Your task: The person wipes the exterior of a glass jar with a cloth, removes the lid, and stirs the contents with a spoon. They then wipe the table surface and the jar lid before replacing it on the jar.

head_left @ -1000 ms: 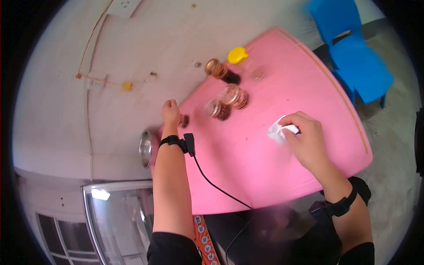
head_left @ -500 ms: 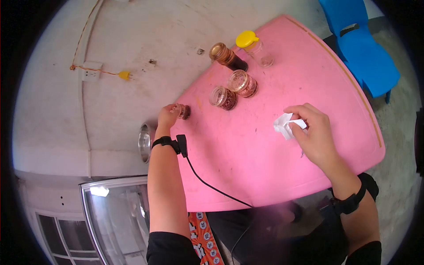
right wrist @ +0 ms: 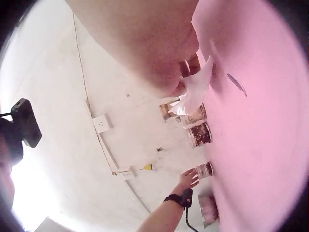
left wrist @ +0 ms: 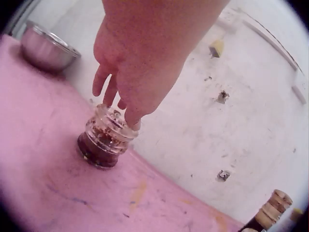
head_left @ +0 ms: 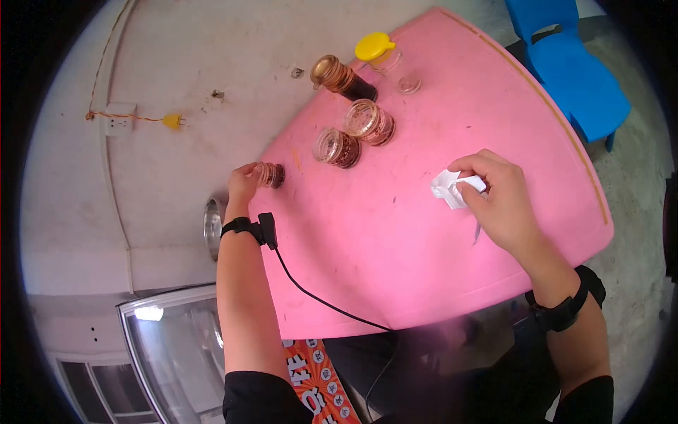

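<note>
At the table's wall-side edge, my left hand (head_left: 242, 185) (left wrist: 140, 67) holds the rim of a small glass jar (head_left: 271, 175) (left wrist: 102, 142) with dark red contents. The left wrist view shows the thumb side at one side of the rim and fingers at the other; the jar stands tilted or upright, I cannot tell. My right hand (head_left: 506, 205) (right wrist: 145, 43) pinches a crumpled white tissue (head_left: 446, 189) (right wrist: 197, 92) above the pink table (head_left: 367, 240), fingers curled round it.
Two open jars (head_left: 337, 148) (head_left: 370, 122) stand mid-table near the wall. Behind them are a dark bottle-like jar (head_left: 344, 78) and a clear container with a yellow lid (head_left: 374, 46). A metal bowl (head_left: 214, 227) (left wrist: 47, 50) sits beyond my left hand; a blue chair (head_left: 575, 78) is far right.
My left hand has come down from above onto the small jar's rim. The right hand still pinches the tissue, nearly in place over the table. The head view has shifted.
</note>
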Demonstrator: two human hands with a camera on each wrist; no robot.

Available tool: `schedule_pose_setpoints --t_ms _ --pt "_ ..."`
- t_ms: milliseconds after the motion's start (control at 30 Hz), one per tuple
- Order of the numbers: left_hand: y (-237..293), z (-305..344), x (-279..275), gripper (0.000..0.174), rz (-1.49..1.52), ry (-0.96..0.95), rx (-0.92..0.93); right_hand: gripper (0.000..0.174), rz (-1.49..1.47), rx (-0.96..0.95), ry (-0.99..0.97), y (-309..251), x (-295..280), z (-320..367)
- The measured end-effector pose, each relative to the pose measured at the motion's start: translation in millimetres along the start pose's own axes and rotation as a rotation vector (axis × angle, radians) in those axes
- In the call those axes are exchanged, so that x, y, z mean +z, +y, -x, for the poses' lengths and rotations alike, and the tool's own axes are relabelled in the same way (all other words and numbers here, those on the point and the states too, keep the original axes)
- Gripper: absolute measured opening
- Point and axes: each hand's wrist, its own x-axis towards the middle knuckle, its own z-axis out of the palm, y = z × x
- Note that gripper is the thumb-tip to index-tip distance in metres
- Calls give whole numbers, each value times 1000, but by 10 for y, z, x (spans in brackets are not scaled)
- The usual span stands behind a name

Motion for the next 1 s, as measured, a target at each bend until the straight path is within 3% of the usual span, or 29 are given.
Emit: schedule_pose_setpoints --t_ms 167,233,367,433,667,767,900,967,1000 --pt "101 51 -64 38 22 -40 -40 26 -63 2 14 -58 41 -18" --pt "152 155 -133 37 13 -132 33 26 -27 -40 5 -33 82 -11" --pt "455 678 -239 34 35 -136 144 26 -5 -21 6 -21 115 40" --pt "691 1048 -289 33 125 -217 142 26 30 -105 27 3 130 80" --pt "1874 2366 -246 31 539 -198 273 27 7 -48 -50 150 358 254" --pt "2498 2730 -419 27 384 -232 310 26 -44 65 -130 191 384 355" --pt "2803 2739 -483 25 215 -58 501 24 -25 38 -97 244 289 401" --pt "2990 2627 -414 26 525 38 397 24 -65 53 -93 227 243 419" --pt "3028 2598 -342 26 526 40 401 23 -111 122 -143 192 212 431"
